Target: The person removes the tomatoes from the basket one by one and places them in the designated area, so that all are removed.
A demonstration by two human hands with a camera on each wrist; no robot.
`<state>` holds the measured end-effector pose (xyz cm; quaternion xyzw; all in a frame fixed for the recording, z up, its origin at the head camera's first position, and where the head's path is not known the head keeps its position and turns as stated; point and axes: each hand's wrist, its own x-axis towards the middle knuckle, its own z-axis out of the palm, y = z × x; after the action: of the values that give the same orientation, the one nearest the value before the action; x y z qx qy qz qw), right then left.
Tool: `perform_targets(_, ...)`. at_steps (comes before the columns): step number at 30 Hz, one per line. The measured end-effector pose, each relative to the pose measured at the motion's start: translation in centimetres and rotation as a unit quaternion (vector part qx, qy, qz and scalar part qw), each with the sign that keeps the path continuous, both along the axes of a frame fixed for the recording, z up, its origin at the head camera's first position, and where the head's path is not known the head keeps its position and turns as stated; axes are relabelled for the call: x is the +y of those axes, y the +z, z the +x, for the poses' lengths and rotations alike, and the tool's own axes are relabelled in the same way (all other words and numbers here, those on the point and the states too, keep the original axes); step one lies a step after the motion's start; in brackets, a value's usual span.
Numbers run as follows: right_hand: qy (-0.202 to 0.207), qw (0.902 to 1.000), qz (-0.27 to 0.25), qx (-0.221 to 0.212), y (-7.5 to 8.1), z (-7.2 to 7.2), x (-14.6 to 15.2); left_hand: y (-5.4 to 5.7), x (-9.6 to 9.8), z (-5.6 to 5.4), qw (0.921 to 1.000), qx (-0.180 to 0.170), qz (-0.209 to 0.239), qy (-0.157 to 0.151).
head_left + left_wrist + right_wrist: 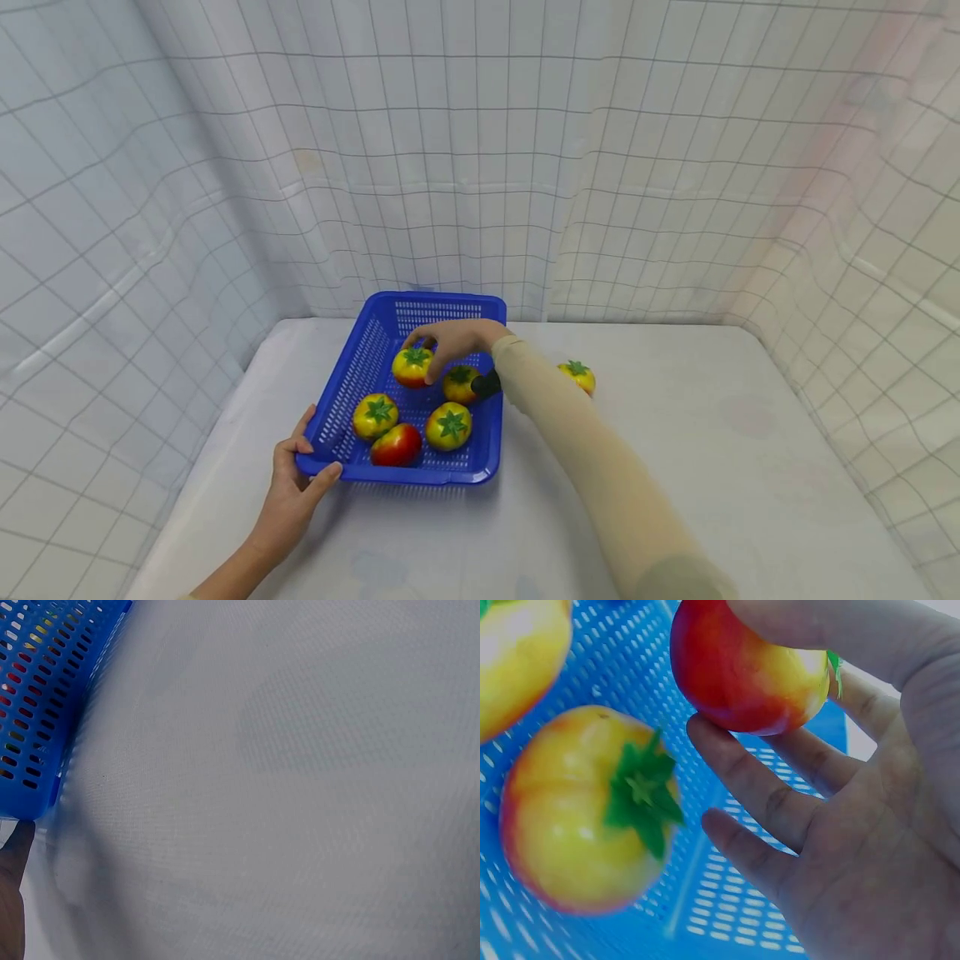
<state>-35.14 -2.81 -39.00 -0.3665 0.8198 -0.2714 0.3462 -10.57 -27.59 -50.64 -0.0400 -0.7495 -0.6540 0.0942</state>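
Observation:
My right hand is inside a blue plastic basket, pinching a red-and-yellow tomato with a green leafy top between thumb and fingers. In the right wrist view, the little finger stands apart from that fruit. Several more tomatoes lie in the basket, among them a mostly red one near the front and a yellow one close beside the hand. At the near left corner my left hand grips the basket rim, thumb over the front edge. Only a bit of this hand shows in the left wrist view.
Another tomato sits on the white-covered table, right of the basket and partly behind my right forearm. White grid-patterned curtains hang behind the table and on both sides.

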Motion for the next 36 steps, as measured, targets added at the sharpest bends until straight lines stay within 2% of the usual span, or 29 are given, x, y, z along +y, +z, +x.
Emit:
perform_targets(12, 0.002, 0.9995, -0.023, 0.023, 2.8, -0.3, 3.4, 0.1, 0.1, -0.1, 1.0, -0.001, -0.001, -0.003)
perform_targets(18, 0.018, 0.9992, -0.027, 0.021, 4.3, 0.0, 5.4, 0.1, 0.1, 0.0, 1.0, -0.001, -0.001, -0.003)
perform_targets(24, 0.015, 0.9994, -0.029, 0.009, 5.5, 0.1, 7.8, 0.2, 0.1, 0.0, 1.0, -0.003, -0.004, 0.0)
perform_targets(36, -0.014, 0.9995, -0.025, 0.016, 6.4, 0.6, 12.3, 0.4, 0.4, 0.1, 0.9999, -0.006, -0.008, 0.003)
